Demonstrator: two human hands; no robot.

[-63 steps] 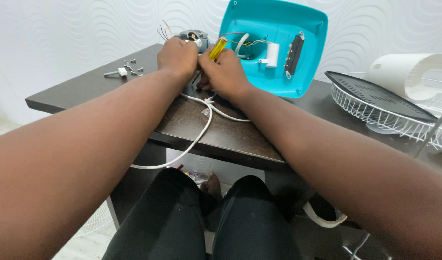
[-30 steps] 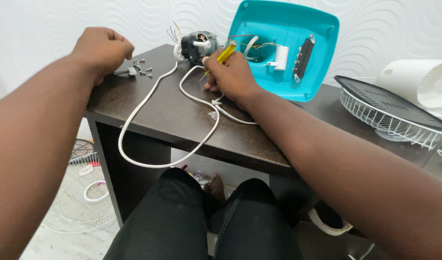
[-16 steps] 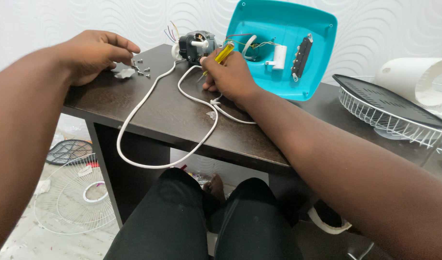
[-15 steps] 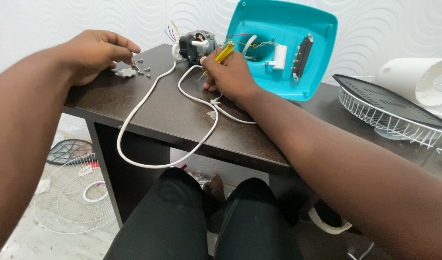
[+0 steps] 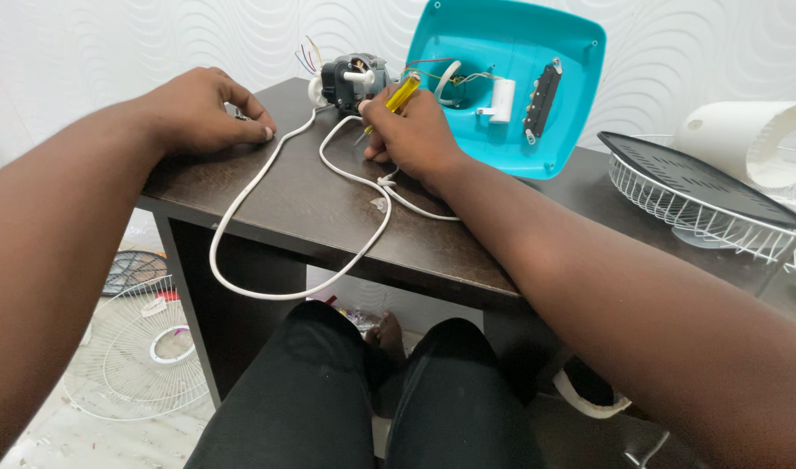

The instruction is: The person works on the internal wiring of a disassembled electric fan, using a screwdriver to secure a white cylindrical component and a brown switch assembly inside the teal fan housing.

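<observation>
Floor, far left: round white wire fan guard lying flat beside the table leg.

Left hand: rests palm down on the dark brown wooden table near its left edge, fingers curled under, knuckles up. Cannot tell whether anything is held beneath it.

White power cord: runs from just beside the left hand, loops off the front edge of the table, climbs back and ends under the right hand.

Small grey electric motor with coloured wire leads: upright at the back of the table, between the two hands.

Right hand: closed around a yellow-handled screwdriver, tip pointing down-left toward the cord, just in front of the motor.

Turquoise plastic fan housing: tilted up against the wall, inside facing out.

Far right: white wire fan grille and white plastic cylinder.
</observation>
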